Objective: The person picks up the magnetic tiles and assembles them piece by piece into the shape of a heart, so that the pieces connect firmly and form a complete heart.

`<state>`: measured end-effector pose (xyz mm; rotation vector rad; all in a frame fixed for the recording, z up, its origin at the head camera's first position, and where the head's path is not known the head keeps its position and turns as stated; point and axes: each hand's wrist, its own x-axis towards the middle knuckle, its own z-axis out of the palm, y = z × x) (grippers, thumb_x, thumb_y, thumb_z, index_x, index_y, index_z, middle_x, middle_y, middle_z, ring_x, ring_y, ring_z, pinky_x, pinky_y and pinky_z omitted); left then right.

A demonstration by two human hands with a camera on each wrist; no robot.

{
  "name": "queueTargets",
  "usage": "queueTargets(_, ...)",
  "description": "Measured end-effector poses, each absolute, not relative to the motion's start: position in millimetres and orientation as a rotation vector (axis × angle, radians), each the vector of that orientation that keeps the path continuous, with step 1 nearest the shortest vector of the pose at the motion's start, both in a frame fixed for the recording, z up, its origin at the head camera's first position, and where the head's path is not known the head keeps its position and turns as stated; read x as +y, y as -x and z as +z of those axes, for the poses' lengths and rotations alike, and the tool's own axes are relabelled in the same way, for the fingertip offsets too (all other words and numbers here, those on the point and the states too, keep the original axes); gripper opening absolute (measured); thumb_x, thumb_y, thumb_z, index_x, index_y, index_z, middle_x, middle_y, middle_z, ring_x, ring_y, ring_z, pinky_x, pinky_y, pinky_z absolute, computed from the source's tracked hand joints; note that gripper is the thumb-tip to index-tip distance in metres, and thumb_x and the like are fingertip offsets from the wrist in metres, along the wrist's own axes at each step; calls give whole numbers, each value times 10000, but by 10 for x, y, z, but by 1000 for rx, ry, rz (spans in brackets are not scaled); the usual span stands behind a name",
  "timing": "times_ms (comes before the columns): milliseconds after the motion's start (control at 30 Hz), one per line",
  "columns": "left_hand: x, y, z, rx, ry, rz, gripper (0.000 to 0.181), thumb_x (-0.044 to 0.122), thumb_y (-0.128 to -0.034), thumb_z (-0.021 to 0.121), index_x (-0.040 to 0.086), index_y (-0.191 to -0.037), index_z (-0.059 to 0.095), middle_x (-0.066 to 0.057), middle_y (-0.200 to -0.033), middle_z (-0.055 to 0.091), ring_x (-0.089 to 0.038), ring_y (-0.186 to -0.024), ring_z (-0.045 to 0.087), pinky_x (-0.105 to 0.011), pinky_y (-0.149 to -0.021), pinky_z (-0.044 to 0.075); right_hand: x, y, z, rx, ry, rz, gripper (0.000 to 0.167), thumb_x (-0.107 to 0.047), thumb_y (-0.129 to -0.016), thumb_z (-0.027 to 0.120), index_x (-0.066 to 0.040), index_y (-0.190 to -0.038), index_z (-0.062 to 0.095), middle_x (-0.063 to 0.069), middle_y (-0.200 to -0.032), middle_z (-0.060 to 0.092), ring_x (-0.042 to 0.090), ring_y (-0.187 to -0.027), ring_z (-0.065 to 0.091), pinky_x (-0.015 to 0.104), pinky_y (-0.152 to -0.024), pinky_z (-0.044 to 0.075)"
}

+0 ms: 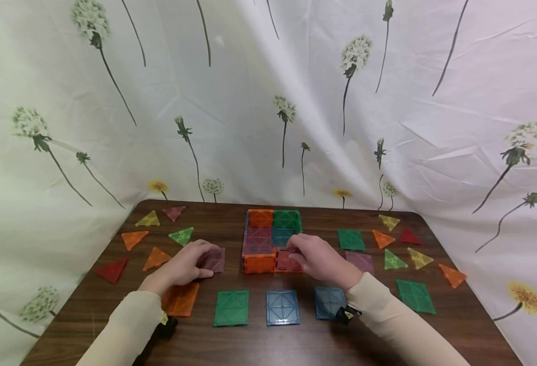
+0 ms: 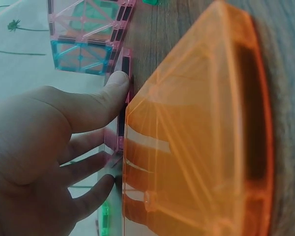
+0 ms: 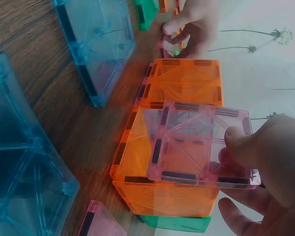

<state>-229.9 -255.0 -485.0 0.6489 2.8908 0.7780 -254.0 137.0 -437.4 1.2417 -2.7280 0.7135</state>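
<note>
My left hand [image 1: 183, 265] reaches over a purple square magnetic tile [image 1: 217, 260] on the table's left half. In the left wrist view the thumb lies on that tile's edge, with fingers across from it. My right hand [image 1: 323, 262] pinches a pink square magnetic tile [image 3: 187, 147] between thumb and fingers. It holds the tile at the front right of a box-shaped structure [image 1: 259, 264] of orange, green, purple and blue tiles. In the right wrist view the pink tile stands beside the front orange tile [image 3: 187, 81]; whether their edges join I cannot tell.
In front of me lie an orange square tile [image 1: 182, 300], a green one [image 1: 231, 308] and two blue ones [image 1: 282, 307]. Triangle tiles [image 1: 155, 258] are scattered left and right. More square tiles [image 1: 351, 240] lie on the right. A flowered curtain [image 1: 250, 127] hangs behind the table.
</note>
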Motion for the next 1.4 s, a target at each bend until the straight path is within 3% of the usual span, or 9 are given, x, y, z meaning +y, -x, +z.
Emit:
queueTargets(267, -2545, 2301, -4850, 2899, -651, 763, 520, 178, -926, 828, 71, -1398, 636, -170, -1363, 605, -412, -1238, 558, -619, -1014, 479, 1334, 2566, -4459, -2582, -1298, 495, 130, -182, -957, 802, -193, -1045, 708, -78, -943, 724, 83, -785, 607, 330, -775, 544)
queueTargets(567, -2541, 2292, -4869, 2903, -647, 790, 547, 185, -911, 844, 65, -1401, 632, -169, -1358, 606, -412, -1237, 552, -623, -1017, 475, 1322, 2570, -4513, -2647, -1280, 335, 169, -273, -939, 824, -233, -1050, 702, -82, -961, 735, 112, -842, 597, 296, -719, 443)
queueTargets(900, -2481, 2305, -4855, 2933, -588, 874, 781, 197, -801, 942, -16, -1455, 571, -133, -1304, 549, -315, -1144, 568, -553, -1007, 498, 1411, 2591, -4407, -2601, -1341, 413, 173, -221, -891, 874, -193, -1033, 779, -41, -1014, 688, 131, -950, 584, 300, -835, 569)
queueTargets(1100, -2475, 2315, -4855, 2920, -560, 877, 786, 199, -799, 943, -28, -1454, 573, -132, -1291, 541, -305, -1133, 565, -549, -1006, 500, 1443, 2611, -4349, -2653, -1345, 348, 110, -237, -927, 838, -215, -1027, 798, -53, -1039, 734, 161, -998, 588, 365, -859, 521)
queueTargets(1400, -2475, 2327, -4870, 2923, -591, 857, 759, 209, -809, 937, -11, -1443, 583, -131, -1302, 535, -307, -1142, 564, -536, -992, 502, 1427, 2645, -4404, -2666, -1337, 275, 63, -248, -952, 810, -259, -973, 752, -113, -1004, 726, 135, -960, 556, 367, -833, 465)
